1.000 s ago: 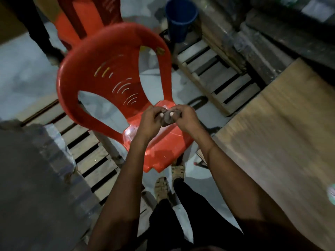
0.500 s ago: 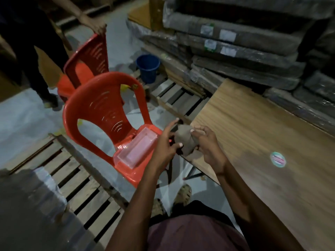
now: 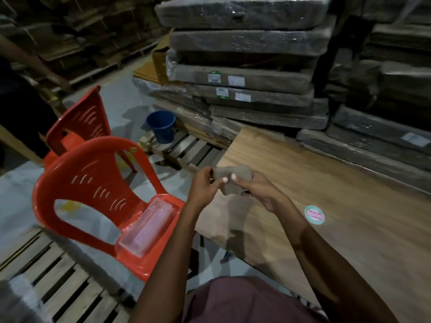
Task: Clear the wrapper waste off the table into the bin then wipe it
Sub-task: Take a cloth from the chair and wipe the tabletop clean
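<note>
Both hands hold a grey-brown cloth (image 3: pixel 235 174) above the near-left corner of the wooden table (image 3: pixel 349 201). My left hand (image 3: pixel 205 185) pinches its left side and my right hand (image 3: pixel 258 190) grips its right side, with the cloth spread between them. A round pink-and-teal sticker-like wrapper (image 3: pixel 314 214) lies flat on the table just right of my right wrist. The blue bin (image 3: pixel 161 126) stands on the floor beyond the table's far-left corner.
An orange plastic chair (image 3: pixel 93 183) stands left of the table with a clear plastic box (image 3: pixel 147 229) on its seat. A second orange chair (image 3: pixel 79 120) is behind it, beside a standing person (image 3: pixel 21 94). Wrapped stacks (image 3: pixel 245 66) line the back; wooden pallets (image 3: pixel 58 287) cover the floor.
The view has swung up and right from the chair to the table. My hands have carried the cloth from over the chair seat to over the table's corner and spread it wider.
</note>
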### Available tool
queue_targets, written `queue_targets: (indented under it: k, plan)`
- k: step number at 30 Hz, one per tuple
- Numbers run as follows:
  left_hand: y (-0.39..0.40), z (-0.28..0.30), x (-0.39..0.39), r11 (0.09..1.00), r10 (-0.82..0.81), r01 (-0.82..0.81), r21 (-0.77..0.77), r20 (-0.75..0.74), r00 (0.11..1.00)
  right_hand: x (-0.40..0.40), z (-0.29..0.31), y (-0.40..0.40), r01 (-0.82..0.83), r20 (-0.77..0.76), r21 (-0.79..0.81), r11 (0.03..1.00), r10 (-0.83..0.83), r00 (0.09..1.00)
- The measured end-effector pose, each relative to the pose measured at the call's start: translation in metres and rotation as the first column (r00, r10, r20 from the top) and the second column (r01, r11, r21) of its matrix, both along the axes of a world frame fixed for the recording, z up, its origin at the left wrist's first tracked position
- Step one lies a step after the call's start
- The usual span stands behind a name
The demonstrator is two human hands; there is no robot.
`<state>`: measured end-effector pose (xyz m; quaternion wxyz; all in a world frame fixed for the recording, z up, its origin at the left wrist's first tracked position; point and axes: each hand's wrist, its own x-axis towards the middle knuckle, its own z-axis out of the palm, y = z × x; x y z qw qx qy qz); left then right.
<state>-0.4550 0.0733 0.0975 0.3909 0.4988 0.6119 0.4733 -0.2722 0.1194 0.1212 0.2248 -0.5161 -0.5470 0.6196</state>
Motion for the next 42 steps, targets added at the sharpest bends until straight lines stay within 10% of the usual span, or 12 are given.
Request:
queue_targets:
  k: [8, 20, 26, 31, 38, 42]
  plan:
    - [0.05, -0.025, 0.063, 0.962, -0.149, 0.172, -0.211, 0.119, 0.982, 0.043, -0.058, 0.019, 0.51, -0.013, 0.077, 0.857, -0.511, 0.86]
    - [0.128, -0.07, 0.076, 0.976, -0.037, 0.041, -0.216, 0.024, 0.999, 0.032, -0.091, 0.09, 0.652, 0.084, 0.471, 0.594, -0.766, 0.637]
    - [0.167, -0.103, 0.049, 0.947, -0.121, 0.119, -0.298, 0.01, 0.993, 0.008, -0.113, 0.103, 0.38, 0.322, 0.656, 0.652, -0.697, 0.641]
    - [0.171, -0.146, 0.043, 0.921, -0.242, 0.2, -0.335, -0.087, 0.966, -0.002, -0.168, 0.087, 0.159, 0.577, 0.443, 0.882, -0.416, 0.703]
    - [0.151, -0.159, 0.068, 0.893, -0.436, 0.326, -0.312, -0.413, 0.799, 0.017, -0.195, 0.084, 0.07, 0.46, 0.438, 0.896, -0.29, 0.839]
    - [0.162, -0.162, 0.088, 0.858, -0.509, 0.444, -0.257, -0.535, 0.674, 0.045, -0.195, 0.084, 0.28, 0.27, 0.308, 0.909, -0.366, 0.891]
